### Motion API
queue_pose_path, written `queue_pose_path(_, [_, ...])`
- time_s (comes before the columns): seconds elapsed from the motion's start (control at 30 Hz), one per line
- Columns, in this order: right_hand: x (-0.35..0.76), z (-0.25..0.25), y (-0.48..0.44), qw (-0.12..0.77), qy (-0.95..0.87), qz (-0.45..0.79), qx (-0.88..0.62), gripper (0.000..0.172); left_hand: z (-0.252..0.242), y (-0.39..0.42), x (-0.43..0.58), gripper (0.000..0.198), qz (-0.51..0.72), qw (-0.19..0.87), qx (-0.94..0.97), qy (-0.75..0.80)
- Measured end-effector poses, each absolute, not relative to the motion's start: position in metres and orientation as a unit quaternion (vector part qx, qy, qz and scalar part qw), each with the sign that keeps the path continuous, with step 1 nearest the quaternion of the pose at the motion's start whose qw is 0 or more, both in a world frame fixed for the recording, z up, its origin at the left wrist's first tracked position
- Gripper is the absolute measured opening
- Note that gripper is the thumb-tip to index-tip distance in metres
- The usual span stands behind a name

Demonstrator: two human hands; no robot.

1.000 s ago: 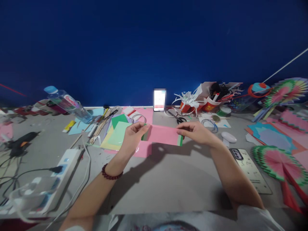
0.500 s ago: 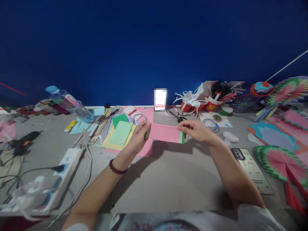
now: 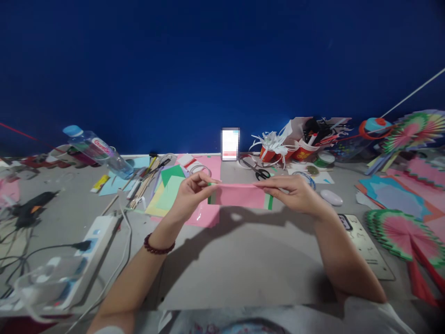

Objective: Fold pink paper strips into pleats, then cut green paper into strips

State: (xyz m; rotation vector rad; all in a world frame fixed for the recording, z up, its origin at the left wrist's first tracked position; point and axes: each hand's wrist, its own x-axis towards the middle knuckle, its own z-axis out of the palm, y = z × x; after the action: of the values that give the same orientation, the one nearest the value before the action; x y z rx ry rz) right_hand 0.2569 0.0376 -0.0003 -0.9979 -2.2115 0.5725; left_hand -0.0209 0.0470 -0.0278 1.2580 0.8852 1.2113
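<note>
A pink sheet of paper [image 3: 239, 195] with green and white bands at both short ends is held up above the table. My left hand [image 3: 194, 192] pinches its upper left corner between thumb and fingers. At the upper right corner my right hand [image 3: 294, 192] pinches it the same way. The top edge looks folded or creased between the two hands. Behind it on the left lie a light green sheet [image 3: 169, 194] and a larger pink sheet [image 3: 208, 217]. Black-handled scissors [image 3: 261, 174] rest just beyond the paper's right end.
A phone with a lit screen [image 3: 230, 144] stands against the blue wall. A power strip [image 3: 91, 260] and a tilted bottle [image 3: 100, 149] are on the left. To the right are cups of paper strips [image 3: 267, 153], a phone [image 3: 368, 248] and a pleated paper fan [image 3: 410, 236].
Both hands have shifted their grip to the paper's top corners, fingers now stretched along the upper edge. The green left end, mostly covered by the left hand before, shows now.
</note>
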Motion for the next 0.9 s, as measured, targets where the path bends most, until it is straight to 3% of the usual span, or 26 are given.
queue_pose_path(0.1, [0.257,0.0,0.037,0.299,-0.854,0.212,-0.369,0.027,-0.019,0.044,-0.026,0.018,0.462,0.489,0.64,0.37])
queue_pose_path(0.33, [0.254,0.0,0.035,0.274,-0.876,0.209,-0.337,0.028,-0.006,0.031,-0.027,0.026,0.32,0.327,0.822,0.34])
queue_pose_path(0.67, [0.253,0.01,0.026,0.282,-0.886,0.2,-0.309,0.028,0.002,0.026,-0.028,0.024,0.384,0.309,0.819,0.293])
queue_pose_path(0.9, [0.256,0.016,0.018,0.283,-0.889,0.21,-0.293,0.032,0.004,0.015,-0.03,0.044,0.332,0.253,0.868,0.268])
